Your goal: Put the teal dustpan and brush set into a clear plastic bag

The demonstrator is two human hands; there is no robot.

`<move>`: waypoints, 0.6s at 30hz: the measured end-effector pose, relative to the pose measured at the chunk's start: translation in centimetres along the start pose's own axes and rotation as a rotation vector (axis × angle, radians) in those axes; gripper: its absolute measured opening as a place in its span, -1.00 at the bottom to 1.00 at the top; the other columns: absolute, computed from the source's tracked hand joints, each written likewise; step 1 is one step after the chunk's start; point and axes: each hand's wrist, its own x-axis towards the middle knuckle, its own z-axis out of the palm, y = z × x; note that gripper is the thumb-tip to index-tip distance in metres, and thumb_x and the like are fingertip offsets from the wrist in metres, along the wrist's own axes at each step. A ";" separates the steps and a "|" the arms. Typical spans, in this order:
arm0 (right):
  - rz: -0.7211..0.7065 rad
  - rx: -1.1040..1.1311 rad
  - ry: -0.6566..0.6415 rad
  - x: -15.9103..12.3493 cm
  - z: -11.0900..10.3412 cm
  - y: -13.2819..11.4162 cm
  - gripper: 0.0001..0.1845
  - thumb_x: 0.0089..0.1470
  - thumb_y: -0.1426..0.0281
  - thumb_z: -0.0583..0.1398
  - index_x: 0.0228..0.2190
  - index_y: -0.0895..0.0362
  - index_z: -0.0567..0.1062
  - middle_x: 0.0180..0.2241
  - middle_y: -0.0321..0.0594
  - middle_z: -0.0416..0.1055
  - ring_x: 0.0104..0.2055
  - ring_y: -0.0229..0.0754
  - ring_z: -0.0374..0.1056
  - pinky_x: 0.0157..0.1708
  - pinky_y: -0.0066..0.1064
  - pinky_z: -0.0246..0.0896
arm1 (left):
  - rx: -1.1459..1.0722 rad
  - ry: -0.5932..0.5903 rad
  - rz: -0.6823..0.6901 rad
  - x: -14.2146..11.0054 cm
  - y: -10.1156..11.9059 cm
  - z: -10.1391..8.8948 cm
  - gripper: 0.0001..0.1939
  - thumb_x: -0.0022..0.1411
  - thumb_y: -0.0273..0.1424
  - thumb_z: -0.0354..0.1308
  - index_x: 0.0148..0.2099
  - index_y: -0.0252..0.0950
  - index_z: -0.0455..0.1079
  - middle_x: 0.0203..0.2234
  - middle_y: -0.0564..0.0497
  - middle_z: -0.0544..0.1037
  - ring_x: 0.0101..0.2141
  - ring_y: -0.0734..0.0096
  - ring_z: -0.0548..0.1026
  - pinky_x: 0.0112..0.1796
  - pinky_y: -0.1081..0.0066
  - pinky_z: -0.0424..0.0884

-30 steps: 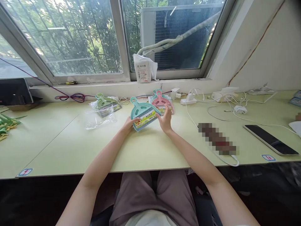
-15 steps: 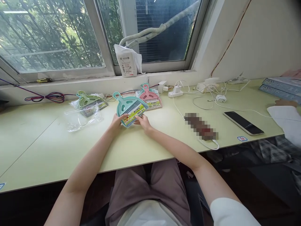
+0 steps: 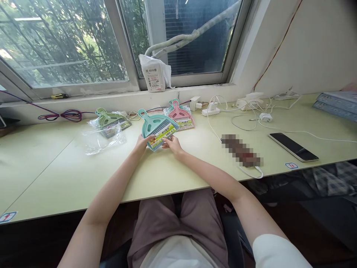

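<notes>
1. Centrally, a teal dustpan set [image 3: 156, 124] is held between both hands over the pale green table [image 3: 192, 167], tilted, its looped handle to the upper left; whether its lower edge touches the tabletop I cannot tell.
2. A yellow-green label [image 3: 163, 134] crosses the bluish bristles on its front.
3. The left hand [image 3: 142, 144] is closed on the lower left edge, thumb over the front, its other fingers mostly hidden.
4. The right hand [image 3: 174, 144] is partly open at the lower right edge, thumb against the label and fingers loosely curled below; how firmly it grips is unclear.
5. Just behind, to the right, lies a pink dustpan set [image 3: 180, 114], with some teal showing behind its handle.
6. To the left lies a green dustpan set [image 3: 108, 118], a crumpled clear wrapper [image 3: 120, 138] in front of it.
7. Farther right are white adapters [image 3: 211, 108] with tangled cables, a pixelated object [image 3: 241, 150] and a dark-screened phone [image 3: 293, 146].
8. A white package [image 3: 155, 76] stands on the windowsill, below the window.
</notes>
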 end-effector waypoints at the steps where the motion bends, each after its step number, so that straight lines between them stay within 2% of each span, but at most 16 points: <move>1: -0.002 0.000 0.003 0.0 0.0 0.0 -0.89 0.09 0.50 0.24 -0.30 0.15 0.40 -0.36 -0.25 0.55 -0.47 -0.31 0.49 -0.46 -0.49 0.48 | -0.004 -0.002 -0.001 0.0 0.0 0.0 -0.44 -0.21 -0.30 0.41 -0.12 -0.38 0.42 -0.24 -0.16 0.61 -0.21 0.05 0.59 -0.20 0.23 0.51; 9: -0.033 0.008 0.006 -0.1 -0.1 0.1 -0.86 0.06 0.49 0.27 -0.31 0.14 0.40 -0.35 -0.26 0.57 -0.45 -0.29 0.51 -0.42 -0.47 0.49 | 0.040 -0.041 -0.037 -0.1 0.2 -0.3 -0.43 -0.18 -0.24 0.43 -0.10 -0.37 0.44 -0.23 -0.16 0.61 -0.21 0.07 0.58 -0.23 0.29 0.50; 11: -0.038 0.021 0.012 -0.2 -0.1 -0.1 -0.87 0.07 0.50 0.26 -0.30 0.14 0.41 -0.35 -0.26 0.57 -0.46 -0.29 0.51 -0.42 -0.46 0.48 | 0.045 -0.065 -0.059 0.3 0.4 -0.6 -0.42 -0.10 -0.13 0.38 -0.08 -0.36 0.44 -0.22 -0.16 0.61 -0.20 0.09 0.58 -0.23 0.30 0.49; 13: -0.041 0.037 0.017 -0.2 -0.2 -0.3 -0.89 0.08 0.52 0.24 -0.30 0.14 0.41 -0.36 -0.26 0.56 -0.47 -0.30 0.50 -0.43 -0.47 0.47 | 0.046 -0.071 -0.097 0.9 0.5 -1.1 -0.37 0.04 0.05 0.20 -0.03 -0.36 0.43 -0.20 -0.18 0.60 -0.19 0.09 0.57 -0.24 0.27 0.50; 15: -0.038 0.045 0.021 -0.1 -0.5 -0.5 -0.89 0.09 0.54 0.22 -0.30 0.14 0.41 -0.37 -0.27 0.56 -0.48 -0.31 0.49 -0.45 -0.48 0.46 | 0.102 -0.004 -0.086 1.5 0.8 -2.1 -0.32 0.18 0.12 -0.04 0.05 -0.36 0.40 -0.15 -0.22 0.57 -0.15 0.06 0.56 -0.21 0.20 0.49; 16: -0.035 0.046 0.027 -0.1 -0.6 -0.6 -0.89 0.09 0.54 0.22 -0.31 0.15 0.42 -0.38 -0.27 0.56 -0.48 -0.31 0.49 -0.45 -0.48 0.45 | 0.187 0.077 -0.041 1.8 1.0 -2.7 -0.34 0.23 0.07 -0.09 0.09 -0.36 0.37 -0.10 -0.23 0.55 -0.12 0.05 0.54 -0.16 0.15 0.48; 18: -0.033 0.043 0.039 0.0 -0.9 -0.7 -0.89 0.08 0.54 0.23 -0.31 0.15 0.42 -0.38 -0.27 0.56 -0.49 -0.31 0.48 -0.43 -0.47 0.45 | 0.488 0.333 0.108 2.2 1.4 -4.6 -0.46 0.27 -0.10 -0.02 0.15 -0.35 0.32 0.02 -0.26 0.48 0.02 0.01 0.45 0.02 0.04 0.36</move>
